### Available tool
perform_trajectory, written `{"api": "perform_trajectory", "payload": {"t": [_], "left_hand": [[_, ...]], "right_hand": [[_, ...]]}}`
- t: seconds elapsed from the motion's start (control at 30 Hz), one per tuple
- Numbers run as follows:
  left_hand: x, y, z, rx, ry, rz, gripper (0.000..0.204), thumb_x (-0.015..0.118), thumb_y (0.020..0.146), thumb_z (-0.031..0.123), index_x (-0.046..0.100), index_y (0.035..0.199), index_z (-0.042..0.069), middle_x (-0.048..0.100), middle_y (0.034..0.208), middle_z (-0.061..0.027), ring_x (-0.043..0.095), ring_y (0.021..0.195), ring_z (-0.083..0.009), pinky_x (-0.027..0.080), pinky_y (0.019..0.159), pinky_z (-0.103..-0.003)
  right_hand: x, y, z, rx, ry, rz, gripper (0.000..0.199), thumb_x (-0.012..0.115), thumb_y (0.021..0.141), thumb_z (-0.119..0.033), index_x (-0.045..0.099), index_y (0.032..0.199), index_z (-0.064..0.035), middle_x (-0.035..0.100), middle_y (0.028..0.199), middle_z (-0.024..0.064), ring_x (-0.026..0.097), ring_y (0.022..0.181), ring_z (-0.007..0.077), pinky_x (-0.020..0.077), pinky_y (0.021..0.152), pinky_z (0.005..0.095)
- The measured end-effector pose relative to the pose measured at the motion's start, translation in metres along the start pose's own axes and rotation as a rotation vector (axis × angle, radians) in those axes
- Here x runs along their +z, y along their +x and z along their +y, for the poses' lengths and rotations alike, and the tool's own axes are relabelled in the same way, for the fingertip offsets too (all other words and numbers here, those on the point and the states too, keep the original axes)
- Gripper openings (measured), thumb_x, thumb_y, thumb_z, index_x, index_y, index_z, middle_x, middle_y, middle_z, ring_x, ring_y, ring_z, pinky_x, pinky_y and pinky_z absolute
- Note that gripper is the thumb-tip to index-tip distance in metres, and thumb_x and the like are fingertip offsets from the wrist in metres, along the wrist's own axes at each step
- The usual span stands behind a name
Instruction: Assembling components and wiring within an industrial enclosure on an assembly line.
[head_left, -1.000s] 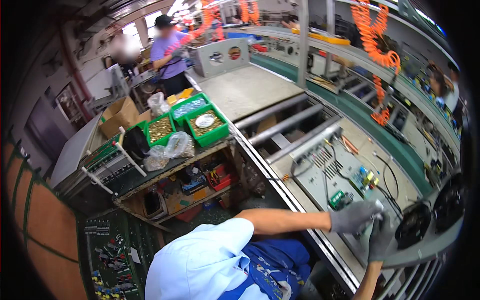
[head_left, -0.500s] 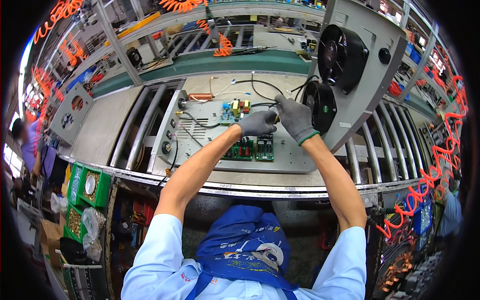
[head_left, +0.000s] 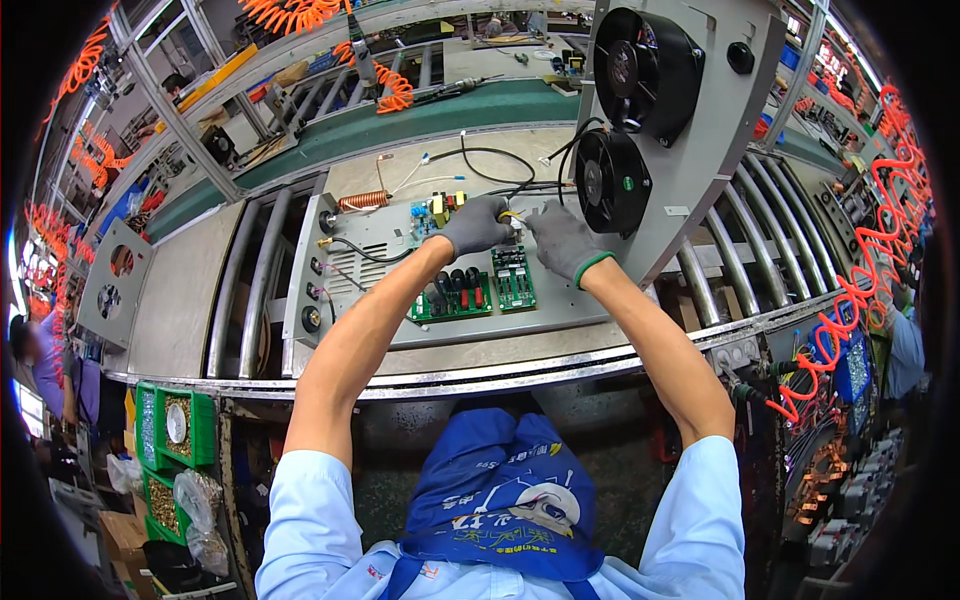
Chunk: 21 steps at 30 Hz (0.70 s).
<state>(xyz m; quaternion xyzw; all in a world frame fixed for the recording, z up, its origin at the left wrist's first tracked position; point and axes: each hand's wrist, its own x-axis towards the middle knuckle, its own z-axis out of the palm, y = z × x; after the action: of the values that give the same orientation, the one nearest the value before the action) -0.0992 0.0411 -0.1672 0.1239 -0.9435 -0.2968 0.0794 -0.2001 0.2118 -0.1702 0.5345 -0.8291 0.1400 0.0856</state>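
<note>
Over grey metal (head_left: pixel 570 306), left hand (head_left: pixel 476 229) pinches yellow wire (head_left: pixel 512 216) beside curled right hand (head_left: pixel 566 243).

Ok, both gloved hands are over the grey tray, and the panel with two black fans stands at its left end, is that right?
No: in the head view, the panel with two black fans stands at the right end of the grey tray, not the left. The left hand and right hand, both gloved, are over it.

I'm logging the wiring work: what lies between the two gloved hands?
In the head view, a yellow wire and a small white piece show between the left hand and the right hand.
</note>
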Motion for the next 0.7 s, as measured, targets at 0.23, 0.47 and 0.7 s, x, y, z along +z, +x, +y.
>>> {"api": "perform_trajectory", "payload": {"t": [0.23,0.47,0.7], "left_hand": [[0.003,0.014,-0.026,-0.041,-0.005,0.169,0.034,0.077,0.079,0.032,0.068,0.088,0.001,0.071,0.090,-0.0194,0.068,0.083,-0.0308,0.052,0.076,-0.039],[0.007,0.014,-0.041,-0.107,0.026,0.082,0.040,0.069,0.090,0.039,0.070,0.081,0.000,0.067,0.062,-0.0101,0.065,0.055,-0.0192,0.052,0.060,-0.035],[0.015,0.013,-0.045,-0.239,-0.251,-0.045,0.038,0.063,0.098,0.032,0.070,0.087,-0.004,0.069,0.072,-0.0086,0.066,0.057,-0.0142,0.055,0.056,-0.029]], "right_hand": [[0.028,0.005,0.007,0.259,0.744,-0.221,0.024,0.063,0.085,-0.014,0.071,0.104,-0.0008,0.068,0.105,0.0207,0.068,0.095,0.0330,0.0536,0.086,0.0428],[0.068,0.003,0.013,0.317,0.884,-0.066,0.026,0.070,0.085,-0.016,0.073,0.105,-0.0003,0.068,0.103,0.0157,0.067,0.095,0.0277,0.0515,0.087,0.0360],[0.076,-0.002,0.004,0.196,0.880,0.085,0.024,0.069,0.086,-0.015,0.074,0.106,-0.0029,0.067,0.102,0.0152,0.065,0.095,0.0268,0.0505,0.088,0.0353]]}}
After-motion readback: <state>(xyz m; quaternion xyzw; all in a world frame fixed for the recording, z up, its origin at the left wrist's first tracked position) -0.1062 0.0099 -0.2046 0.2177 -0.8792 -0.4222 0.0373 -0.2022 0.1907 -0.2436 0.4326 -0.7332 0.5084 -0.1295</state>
